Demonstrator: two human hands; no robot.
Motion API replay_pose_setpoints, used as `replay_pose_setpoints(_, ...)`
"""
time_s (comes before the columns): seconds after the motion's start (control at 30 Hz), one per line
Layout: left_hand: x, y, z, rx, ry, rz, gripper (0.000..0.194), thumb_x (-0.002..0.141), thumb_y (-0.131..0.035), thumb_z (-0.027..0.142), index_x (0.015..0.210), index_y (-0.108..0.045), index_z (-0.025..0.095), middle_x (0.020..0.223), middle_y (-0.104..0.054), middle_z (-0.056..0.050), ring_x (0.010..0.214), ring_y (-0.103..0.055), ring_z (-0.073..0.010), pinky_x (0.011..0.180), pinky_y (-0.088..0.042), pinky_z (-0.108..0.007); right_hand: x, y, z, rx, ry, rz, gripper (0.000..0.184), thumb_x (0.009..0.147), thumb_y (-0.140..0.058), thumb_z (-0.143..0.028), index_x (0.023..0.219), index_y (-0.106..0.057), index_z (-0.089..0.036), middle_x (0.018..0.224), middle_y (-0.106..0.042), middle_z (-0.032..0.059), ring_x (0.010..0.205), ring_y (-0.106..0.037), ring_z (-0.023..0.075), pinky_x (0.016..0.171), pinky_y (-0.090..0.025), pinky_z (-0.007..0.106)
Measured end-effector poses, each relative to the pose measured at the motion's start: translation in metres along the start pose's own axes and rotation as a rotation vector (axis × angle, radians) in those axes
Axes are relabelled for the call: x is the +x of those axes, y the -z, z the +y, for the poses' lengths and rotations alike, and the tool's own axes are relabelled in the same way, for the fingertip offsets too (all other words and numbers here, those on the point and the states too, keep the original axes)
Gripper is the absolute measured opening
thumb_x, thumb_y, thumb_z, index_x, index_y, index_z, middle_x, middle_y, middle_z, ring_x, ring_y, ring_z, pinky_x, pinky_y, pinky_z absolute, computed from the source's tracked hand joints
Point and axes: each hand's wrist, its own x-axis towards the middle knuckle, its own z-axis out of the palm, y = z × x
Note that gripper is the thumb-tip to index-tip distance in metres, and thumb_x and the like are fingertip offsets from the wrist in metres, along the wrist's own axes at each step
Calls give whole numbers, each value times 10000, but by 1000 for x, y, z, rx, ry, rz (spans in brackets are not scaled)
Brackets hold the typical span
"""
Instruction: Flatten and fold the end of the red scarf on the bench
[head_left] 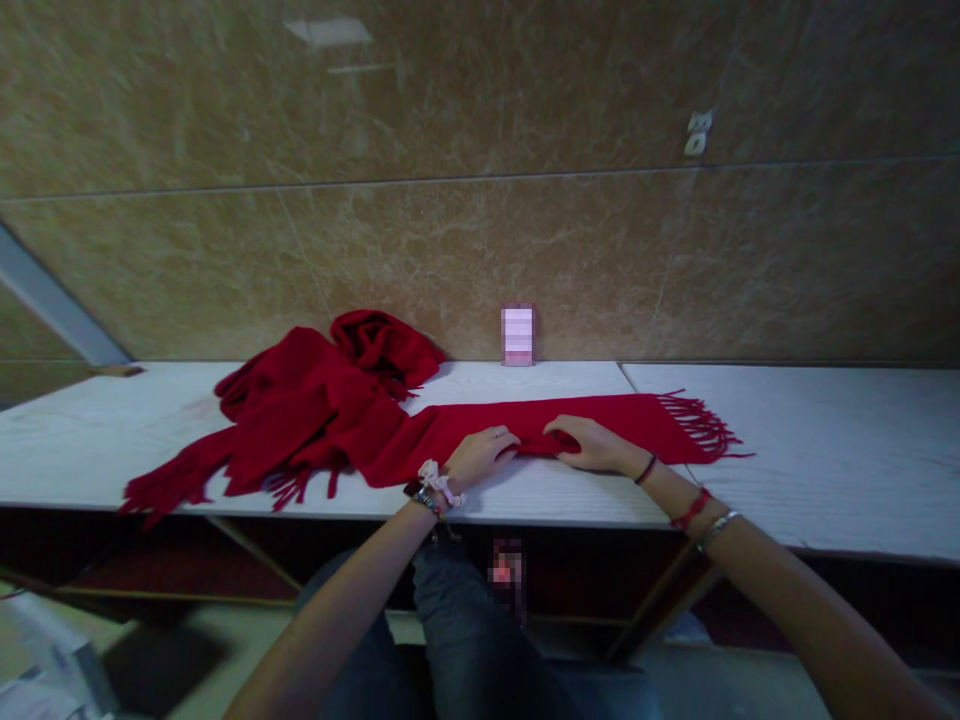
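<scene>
A red scarf with a fringed right end lies stretched along the white tabletop, its left part running into a heap of crumpled red fabric. At the near edge of the flat stretch, my left hand has its fingers curled over the cloth. A short way to the right, my right hand pinches the same edge between thumb and fingers. Between the two hands the edge is slightly lifted and folded. Some fingertips are hidden by the hands and the cloth.
The white tabletop runs along a brown marbled wall. A pixelated upright phone-like object stands against the wall. Wall sockets are at upper right. Below the table's front edge are dark open shelves.
</scene>
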Motion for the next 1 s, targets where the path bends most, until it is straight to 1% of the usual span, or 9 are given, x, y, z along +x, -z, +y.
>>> replay_pose_setpoints(0.13,0,2,1,15,-4,45,222,912,-416,238,991,-615,180,983,-615,-44,890,-578,-141,764,-476,-241,0,0,-1,-66,17,51,223,795,-497,-167,993,-596,-143,957,-638,97,876,-584,177,796,-474,332)
replay_pose_setpoints(0.23,0,2,0,7,-14,57,212,909,-421,220,986,-615,186,974,-617,-35,888,-575,-134,769,-471,-237,1,0,-1,-119,85,-14,172,829,-514,-236,923,-632,-153,890,-633,83,818,-577,171,751,-472,309)
replay_pose_setpoints(0.3,-1,1,-1,4,-27,57,204,902,-433,207,989,-616,192,964,-619,-29,891,-574,-134,768,-468,-235,2,-1,1,-126,110,-43,166,844,-507,-232,871,-650,-151,863,-629,81,796,-574,163,736,-467,290)
replay_pose_setpoints(0.47,-1,-2,-2,-4,-39,46,184,871,-472,172,965,-629,195,926,-620,-28,892,-570,-136,780,-461,-233,4,-5,6,-90,65,-41,130,793,-526,-104,778,-647,-146,773,-620,55,720,-559,140,672,-446,251)
replay_pose_setpoints(0.67,-2,0,2,-12,-48,30,162,843,-506,157,934,-638,179,902,-618,-36,864,-567,-143,767,-460,-237,5,-5,4,-111,28,-42,112,724,-546,-51,710,-596,-150,728,-582,27,671,-511,122,623,-412,234)
replay_pose_setpoints(0.77,-4,2,4,-11,-65,31,176,845,-493,154,943,-636,186,909,-609,-35,863,-563,-138,765,-457,-233,4,0,1,-66,38,-50,65,742,-565,-100,737,-601,-154,754,-594,28,693,-524,125,642,-427,238)
replay_pose_setpoints(0.83,-6,4,5,-1,-94,21,185,848,-489,159,956,-636,189,922,-605,-36,867,-562,-136,767,-455,-230,3,3,-1,-51,68,-97,96,767,-547,-114,809,-624,-153,805,-615,41,731,-547,129,677,-444,244)
replay_pose_setpoints(0.93,-12,6,6,35,-148,-10,202,858,-477,170,981,-636,191,933,-604,-40,867,-562,-138,759,-456,-232,-2,6,-7,-192,93,-169,209,783,-495,-85,913,-646,-149,872,-634,73,791,-571,152,726,-456,274)
replay_pose_setpoints(1.0,-16,7,6,61,-164,-28,225,868,-453,165,1000,-631,200,938,-605,-39,870,-563,-141,764,-456,-241,-7,6,-12,-332,117,-192,231,801,-482,-97,946,-651,-156,899,-639,91,830,-576,176,754,-457,306)
